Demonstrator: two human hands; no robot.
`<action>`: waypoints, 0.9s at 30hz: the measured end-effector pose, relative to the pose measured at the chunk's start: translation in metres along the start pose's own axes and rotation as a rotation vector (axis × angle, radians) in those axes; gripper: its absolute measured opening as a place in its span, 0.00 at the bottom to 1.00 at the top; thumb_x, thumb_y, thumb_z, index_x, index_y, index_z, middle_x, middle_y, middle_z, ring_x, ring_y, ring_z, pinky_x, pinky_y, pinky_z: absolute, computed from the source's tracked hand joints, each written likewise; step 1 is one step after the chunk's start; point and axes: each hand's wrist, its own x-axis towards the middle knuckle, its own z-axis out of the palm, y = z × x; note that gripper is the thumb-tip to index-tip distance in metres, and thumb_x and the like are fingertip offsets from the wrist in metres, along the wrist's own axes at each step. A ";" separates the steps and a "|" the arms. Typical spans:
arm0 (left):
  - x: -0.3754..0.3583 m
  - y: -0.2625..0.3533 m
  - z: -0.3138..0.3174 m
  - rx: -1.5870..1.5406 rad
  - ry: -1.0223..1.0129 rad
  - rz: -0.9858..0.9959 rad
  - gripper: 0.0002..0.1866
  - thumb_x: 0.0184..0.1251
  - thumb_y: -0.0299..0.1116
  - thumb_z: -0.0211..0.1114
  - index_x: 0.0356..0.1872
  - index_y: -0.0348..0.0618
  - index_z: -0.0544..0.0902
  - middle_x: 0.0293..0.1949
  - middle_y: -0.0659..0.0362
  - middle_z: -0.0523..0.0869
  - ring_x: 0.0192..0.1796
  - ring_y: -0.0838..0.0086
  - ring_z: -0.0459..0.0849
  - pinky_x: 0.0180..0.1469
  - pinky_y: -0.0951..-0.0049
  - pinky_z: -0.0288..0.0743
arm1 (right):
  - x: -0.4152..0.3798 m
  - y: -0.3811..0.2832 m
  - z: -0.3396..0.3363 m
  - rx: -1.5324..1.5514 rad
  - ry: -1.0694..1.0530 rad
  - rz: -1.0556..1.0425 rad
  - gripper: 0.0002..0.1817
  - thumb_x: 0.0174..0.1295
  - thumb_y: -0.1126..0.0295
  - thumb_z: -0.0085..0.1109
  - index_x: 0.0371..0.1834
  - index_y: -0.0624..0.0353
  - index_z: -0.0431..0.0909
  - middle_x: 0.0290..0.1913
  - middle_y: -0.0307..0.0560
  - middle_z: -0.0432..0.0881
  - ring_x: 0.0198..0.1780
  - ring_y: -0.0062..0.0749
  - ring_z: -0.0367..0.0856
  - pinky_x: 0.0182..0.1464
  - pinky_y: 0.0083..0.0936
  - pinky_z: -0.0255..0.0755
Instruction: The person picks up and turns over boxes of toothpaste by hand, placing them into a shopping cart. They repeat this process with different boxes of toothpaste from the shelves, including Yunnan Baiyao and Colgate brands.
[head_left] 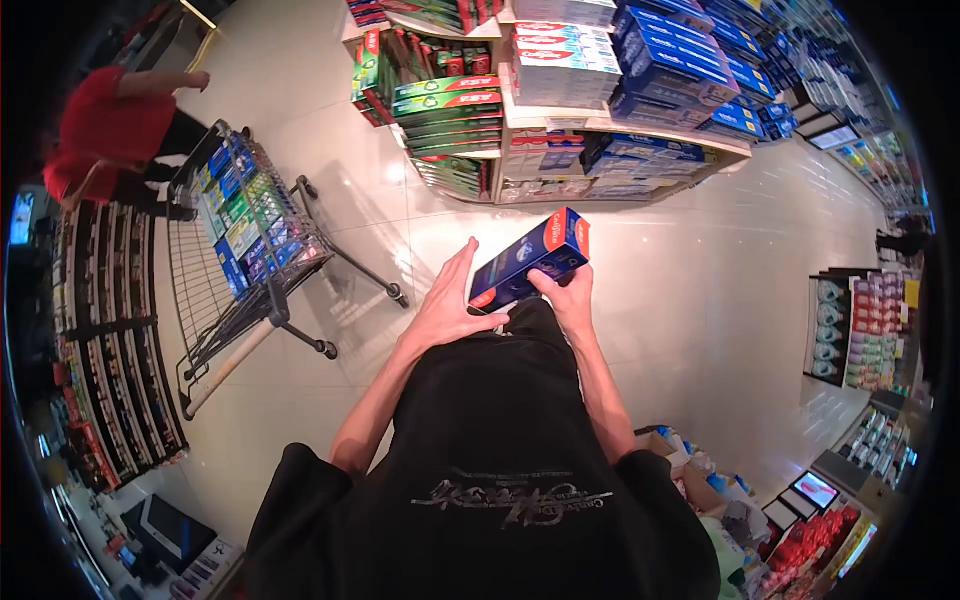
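Note:
A dark blue Colgate toothpaste box (522,262) with red ends is held in front of my body, tilted so that its upper end leans right. My right hand (570,298) is closed on the box's lower right side, the thumb lying across its face. My left hand (452,308) is beside the box's lower left end, its fingers stretched out and the thumb pointing toward the box's bottom edge.
Stacked toothpaste boxes fill a display shelf (622,122) ahead. A shopping cart (272,318) loaded with boxes stands at left, near a person in a red shirt (100,125). Filled racks (112,345) line the left side; open cartons (680,455) sit behind me at right.

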 end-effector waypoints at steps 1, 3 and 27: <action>0.001 0.003 -0.006 0.025 0.013 0.011 0.65 0.41 0.57 0.76 0.73 0.32 0.46 0.71 0.39 0.57 0.73 0.49 0.57 0.73 0.58 0.53 | 0.003 0.004 0.001 0.040 -0.015 0.025 0.23 0.50 0.74 0.72 0.49 0.67 0.74 0.41 0.44 0.82 0.41 0.23 0.81 0.47 0.23 0.76; 0.002 0.017 -0.021 0.070 0.046 0.046 0.61 0.41 0.55 0.76 0.72 0.34 0.50 0.68 0.40 0.62 0.70 0.50 0.61 0.71 0.57 0.56 | 0.012 0.008 0.004 0.085 -0.080 0.063 0.22 0.52 0.74 0.71 0.49 0.68 0.74 0.42 0.44 0.82 0.41 0.24 0.80 0.46 0.23 0.76; -0.112 -0.149 -0.335 0.048 1.104 -0.545 0.25 0.50 0.26 0.65 0.52 0.38 0.69 0.36 0.57 0.83 0.35 0.76 0.82 0.41 0.75 0.76 | 0.089 0.171 -0.091 -0.664 -0.360 0.436 0.17 0.61 0.63 0.63 0.49 0.61 0.78 0.32 0.45 0.82 0.37 0.28 0.80 0.43 0.28 0.76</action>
